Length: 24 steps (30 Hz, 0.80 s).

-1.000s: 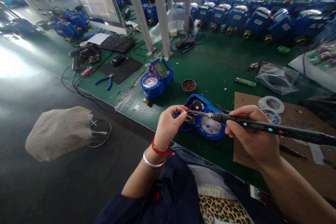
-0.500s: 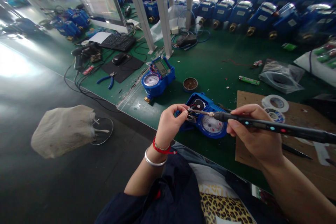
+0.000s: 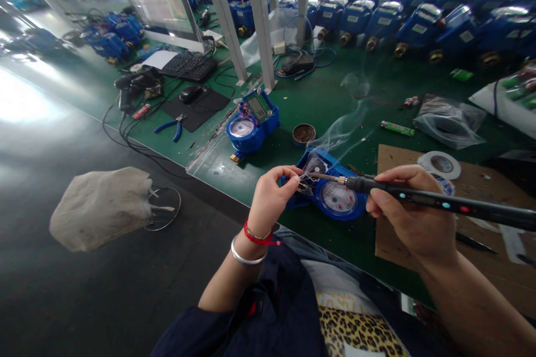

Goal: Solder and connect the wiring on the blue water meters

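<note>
My right hand [image 3: 412, 209] is closed around a black soldering iron [image 3: 422, 196], its tip pointing left over an opened blue water meter [image 3: 354, 175]. Thin wires [image 3: 307, 181] lie at the tip, inside the housing's left part. My left hand [image 3: 274, 192] pinches at these wires with thumb and forefinger; exactly what sits between the fingertips is too small to make out. White smoke [image 3: 341, 128] curls up from the tip. The meter's round dial [image 3: 338, 198] faces up below the iron.
A second opened meter [image 3: 251, 125] and a round tin [image 3: 304, 134] stand behind my hands. Blue pliers [image 3: 171, 127] lie left, near a mouse [image 3: 190, 93]. Cardboard [image 3: 393, 240] with a tape roll [image 3: 439, 163] is at right. Rows of blue meters [image 3: 385, 21] line the back.
Smoke now rises from the iron's tip, where none showed before. My right hand and the iron have shifted slightly right. My left hand stays in place.
</note>
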Each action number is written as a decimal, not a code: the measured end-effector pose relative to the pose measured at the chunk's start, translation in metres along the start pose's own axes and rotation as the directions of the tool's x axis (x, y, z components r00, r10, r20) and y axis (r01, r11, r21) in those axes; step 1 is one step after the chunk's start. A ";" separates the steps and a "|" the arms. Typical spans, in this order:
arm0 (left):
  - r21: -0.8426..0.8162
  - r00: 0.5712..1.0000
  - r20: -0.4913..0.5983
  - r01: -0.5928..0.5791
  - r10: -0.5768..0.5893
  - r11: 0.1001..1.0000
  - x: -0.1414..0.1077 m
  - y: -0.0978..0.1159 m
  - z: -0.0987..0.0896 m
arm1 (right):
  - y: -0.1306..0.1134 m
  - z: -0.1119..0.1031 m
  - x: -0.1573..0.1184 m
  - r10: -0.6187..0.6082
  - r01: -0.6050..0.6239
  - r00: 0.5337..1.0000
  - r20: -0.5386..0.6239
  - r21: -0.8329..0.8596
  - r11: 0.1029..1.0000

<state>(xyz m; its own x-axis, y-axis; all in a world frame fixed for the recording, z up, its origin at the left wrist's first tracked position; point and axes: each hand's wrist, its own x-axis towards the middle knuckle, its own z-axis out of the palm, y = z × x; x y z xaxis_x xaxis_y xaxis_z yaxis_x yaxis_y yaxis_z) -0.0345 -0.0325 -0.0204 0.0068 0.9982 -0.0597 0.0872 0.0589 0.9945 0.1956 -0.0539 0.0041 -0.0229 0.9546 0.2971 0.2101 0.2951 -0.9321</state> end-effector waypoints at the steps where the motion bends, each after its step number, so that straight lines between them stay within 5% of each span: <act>1: 0.004 1.000 0.002 -0.001 0.001 1.000 0.000 0.000 0.000 | 0.000 0.000 0.000 -0.003 0.003 1.000 0.002 0.011 1.000; 24: 0.097 0.998 0.006 -0.061 0.061 0.993 -0.003 -0.001 0.000 | 0.006 -0.022 0.006 -0.120 0.161 0.946 -0.300 0.118 0.980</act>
<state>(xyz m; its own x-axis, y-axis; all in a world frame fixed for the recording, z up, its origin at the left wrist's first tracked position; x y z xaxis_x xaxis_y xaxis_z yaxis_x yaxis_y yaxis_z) -0.0345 -0.0359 -0.0207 0.0185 0.9998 0.0005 0.1827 -0.0038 0.9832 0.2179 -0.0473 0.0047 0.2464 0.8558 0.4548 0.0871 0.4478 -0.8899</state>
